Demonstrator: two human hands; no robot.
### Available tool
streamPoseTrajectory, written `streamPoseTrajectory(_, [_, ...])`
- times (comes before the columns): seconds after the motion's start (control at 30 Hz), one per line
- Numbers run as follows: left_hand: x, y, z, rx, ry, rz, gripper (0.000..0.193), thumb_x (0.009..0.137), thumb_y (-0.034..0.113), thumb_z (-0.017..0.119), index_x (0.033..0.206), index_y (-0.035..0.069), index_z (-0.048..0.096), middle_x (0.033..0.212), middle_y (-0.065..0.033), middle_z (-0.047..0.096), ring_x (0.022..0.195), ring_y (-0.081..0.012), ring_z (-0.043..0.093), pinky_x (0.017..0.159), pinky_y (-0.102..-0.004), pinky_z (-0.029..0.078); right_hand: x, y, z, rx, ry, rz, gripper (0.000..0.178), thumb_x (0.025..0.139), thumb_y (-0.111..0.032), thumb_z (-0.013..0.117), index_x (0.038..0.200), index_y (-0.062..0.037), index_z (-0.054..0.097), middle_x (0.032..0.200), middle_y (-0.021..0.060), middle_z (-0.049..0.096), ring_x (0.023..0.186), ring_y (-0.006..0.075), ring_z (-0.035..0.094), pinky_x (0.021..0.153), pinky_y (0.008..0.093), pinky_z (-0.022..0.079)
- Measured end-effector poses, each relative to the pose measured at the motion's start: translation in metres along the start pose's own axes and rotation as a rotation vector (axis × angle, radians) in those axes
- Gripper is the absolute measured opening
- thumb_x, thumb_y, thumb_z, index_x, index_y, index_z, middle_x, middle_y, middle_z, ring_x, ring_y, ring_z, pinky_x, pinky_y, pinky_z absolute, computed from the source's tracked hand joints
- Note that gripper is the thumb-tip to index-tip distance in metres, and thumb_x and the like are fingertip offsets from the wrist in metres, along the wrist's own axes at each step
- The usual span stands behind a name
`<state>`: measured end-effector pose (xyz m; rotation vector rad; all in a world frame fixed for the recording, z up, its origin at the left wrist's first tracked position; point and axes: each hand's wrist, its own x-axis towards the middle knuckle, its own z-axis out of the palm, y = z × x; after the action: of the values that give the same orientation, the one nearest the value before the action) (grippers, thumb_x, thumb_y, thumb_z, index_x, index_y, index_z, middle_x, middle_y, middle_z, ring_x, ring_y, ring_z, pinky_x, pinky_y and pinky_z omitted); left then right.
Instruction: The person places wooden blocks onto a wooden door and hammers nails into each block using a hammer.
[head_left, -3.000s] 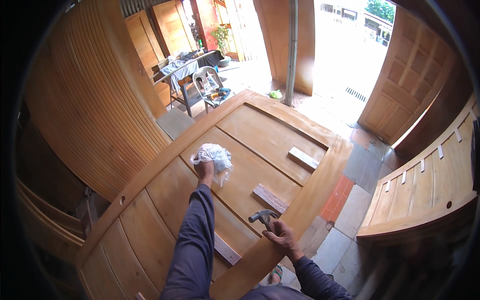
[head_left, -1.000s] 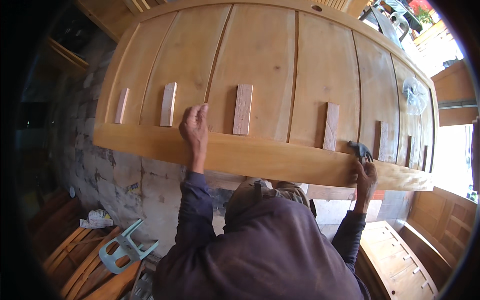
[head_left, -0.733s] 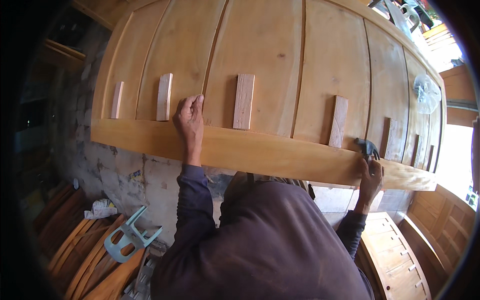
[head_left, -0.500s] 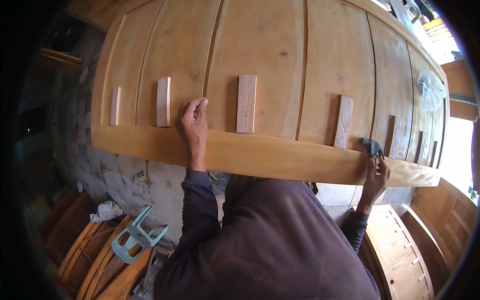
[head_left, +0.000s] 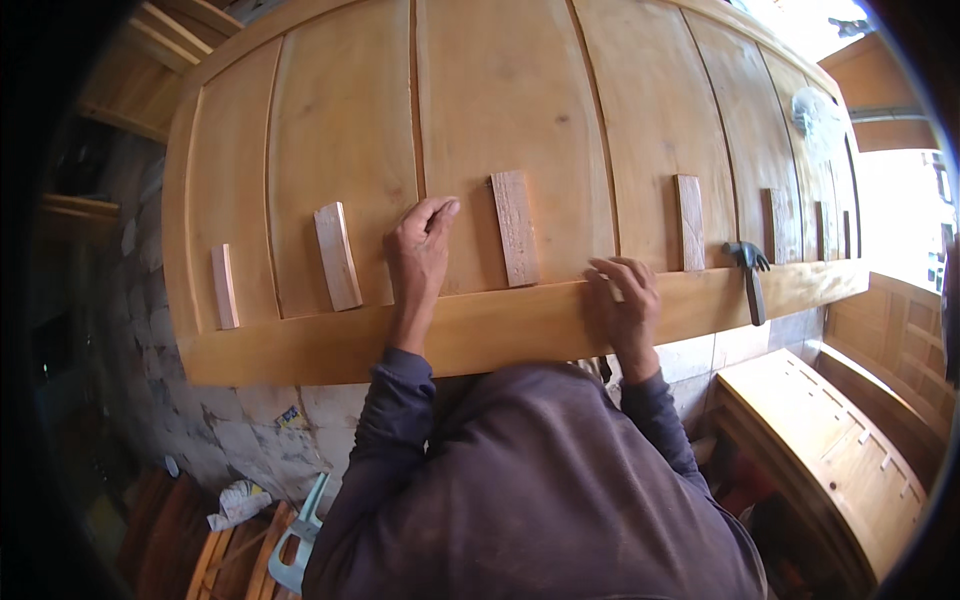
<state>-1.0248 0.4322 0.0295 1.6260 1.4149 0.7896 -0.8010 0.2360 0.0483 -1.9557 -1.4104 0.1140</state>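
Note:
In front of me lies a large varnished wooden door panel (head_left: 350, 110) with grooves between its boards. Short wooden blocks stand in a row along its near rail, among them a wide one (head_left: 514, 228) at the middle and a narrower one (head_left: 338, 256) further left. Between these two is my left hand (head_left: 420, 250), thumb and fingers pinched; whatever is in them is too small to make out. My right hand (head_left: 628, 305), slightly blurred, hovers over the near rail with fingers apart and nothing in them. A claw hammer (head_left: 754, 285) rests across the rail to its right.
A crumpled clear plastic bag (head_left: 818, 118) lies on the panel's far right. Below right stands another wooden panel (head_left: 840, 430) with small pegs. A pale blue plastic stool (head_left: 300, 545) and wooden pieces (head_left: 230, 560) are at the lower left, on a tiled floor.
My right hand has let go of the hammer, leaving it on the rail, and moved left toward the middle block. The pinched left hand is closer to that block. The view has shifted.

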Motion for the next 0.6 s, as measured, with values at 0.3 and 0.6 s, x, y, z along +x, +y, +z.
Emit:
streamPoseTrajectory(0.3, [0.037, 0.004, 0.036, 0.098, 0.008, 0.471, 0.016, 0.098, 0.02, 0.078, 0.106, 0.006, 0.082, 0.098, -0.014, 0.078, 0.084, -0.0313, 0.076, 0.075, -0.0395, 0.06, 0.012, -0.02, 0.025, -0.027, -0.196, -0.239, 0.019, 0.088, -0.032, 0.082, 0.099, -0.0161, 0.079, 0.101, 0.0037, 0.073, 0.1, 0.027, 0.067, 0.097, 0.044, 0.045])
streamPoseTrajectory(0.6, [0.037, 0.006, 0.053, 0.1, -0.077, 0.41, 0.018, 0.099, 0.022, 0.076, 0.107, 0.006, 0.082, 0.099, -0.0136, 0.078, 0.088, -0.0319, 0.076, 0.078, -0.0409, 0.06, 0.015, -0.021, 0.028, 0.104, -0.18, -0.037, 0.017, 0.084, -0.032, 0.084, 0.09, -0.017, 0.079, 0.093, 0.0038, 0.071, 0.094, 0.0265, 0.064, 0.1, 0.0426, 0.044])
